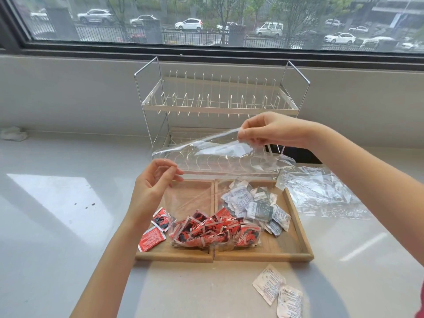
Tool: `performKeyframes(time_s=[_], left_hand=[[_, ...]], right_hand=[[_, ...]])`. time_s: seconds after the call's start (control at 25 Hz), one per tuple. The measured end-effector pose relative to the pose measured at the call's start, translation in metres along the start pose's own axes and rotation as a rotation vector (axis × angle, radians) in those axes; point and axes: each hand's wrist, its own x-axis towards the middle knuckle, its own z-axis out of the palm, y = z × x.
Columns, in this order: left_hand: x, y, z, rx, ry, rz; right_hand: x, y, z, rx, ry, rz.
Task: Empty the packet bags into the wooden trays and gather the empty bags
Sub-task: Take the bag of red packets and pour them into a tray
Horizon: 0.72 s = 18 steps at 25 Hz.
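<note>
Two wooden trays sit side by side, the left tray (190, 191) and the right tray (296, 216). A clear plastic bag (206, 157) stands open above them, its bottom full of red packets (215, 230) resting across both trays. My right hand (268, 130) pinches the bag's upper rim. My left hand (156, 187) pinches the near rim with thumb and fingers. Two loose red packets (156, 230) lie in the left tray. White and grey packets (257, 205) are piled in the right tray.
An empty clear bag (316, 191) lies flat right of the trays. Two white packets (277, 292) lie on the counter in front. A white wire dish rack (218, 97) stands behind, under the window. A crumpled white cloth (12, 134) sits far left.
</note>
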Motion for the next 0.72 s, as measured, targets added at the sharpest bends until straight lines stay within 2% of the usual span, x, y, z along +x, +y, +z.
performKeyframes(time_s=[0.12, 0.2, 0.36, 0.48, 0.6, 0.72], left_hand=[[0.000, 0.000, -0.001, 0.008, 0.003, -0.003], [0.000, 0.001, 0.000, 0.013, -0.004, 0.003], [0.001, 0.001, 0.003, 0.014, 0.035, 0.003], [0.002, 0.000, 0.003, 0.033, 0.082, -0.008], [0.003, 0.001, 0.004, 0.031, 0.143, -0.025], [0.004, 0.000, 0.003, 0.027, 0.173, -0.034]], right_hand=[[-0.005, -0.014, -0.005, -0.059, 0.049, -0.053], [-0.007, -0.026, -0.009, -0.089, 0.142, -0.101], [-0.010, -0.042, -0.008, -0.339, 0.278, -0.177], [-0.013, -0.042, -0.007, -0.435, 0.374, -0.210], [-0.015, -0.032, -0.012, -0.442, 0.657, -0.296], [-0.025, -0.003, 0.002, -0.158, 1.059, -0.389]])
